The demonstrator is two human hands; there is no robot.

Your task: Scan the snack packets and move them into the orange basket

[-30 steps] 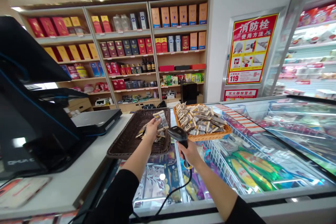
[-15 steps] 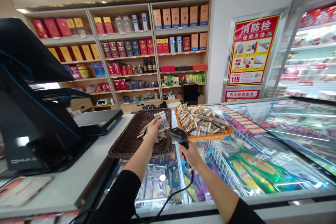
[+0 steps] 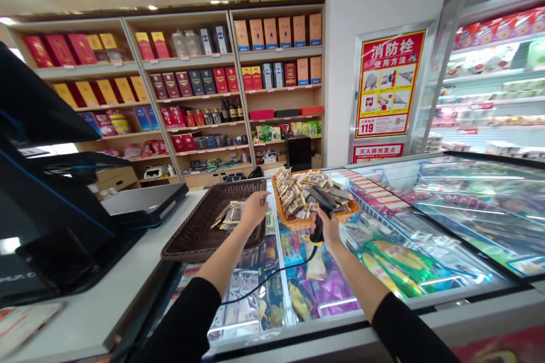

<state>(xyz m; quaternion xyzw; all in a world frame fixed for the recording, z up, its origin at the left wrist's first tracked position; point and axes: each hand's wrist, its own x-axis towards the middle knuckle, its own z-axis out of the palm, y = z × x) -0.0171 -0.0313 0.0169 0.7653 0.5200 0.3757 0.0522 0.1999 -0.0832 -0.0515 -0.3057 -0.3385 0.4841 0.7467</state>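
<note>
My right hand [image 3: 327, 228] grips a black handheld barcode scanner [image 3: 321, 199], whose head is over the near side of an orange wicker basket [image 3: 279, 204]. That basket is heaped with small flat snack packets [image 3: 300, 193]. Over the right rim of a dark brown wicker basket [image 3: 191, 235] is my left hand [image 3: 254, 210], its fingers pointing towards the orange basket. Nothing shows in it, and its fingers look partly curled with the tips a little apart. A few packets [image 3: 232, 215] lie in the brown basket beside my left wrist.
Both baskets rest on a glass-topped freezer [image 3: 306, 317] with bagged goods inside. The scanner's cable [image 3: 272, 275] crosses the glass. At left, a checkout terminal [image 3: 34, 193] and a flat scale [image 3: 147, 204] stand on a white counter [image 3: 123, 278]. Stocked shelves [image 3: 191, 57] line the back.
The packet in my left hand has been let go into the brown basket, and that hand now points right. My right hand has carried the scanner rightward over the orange basket. The view has turned slightly right.
</note>
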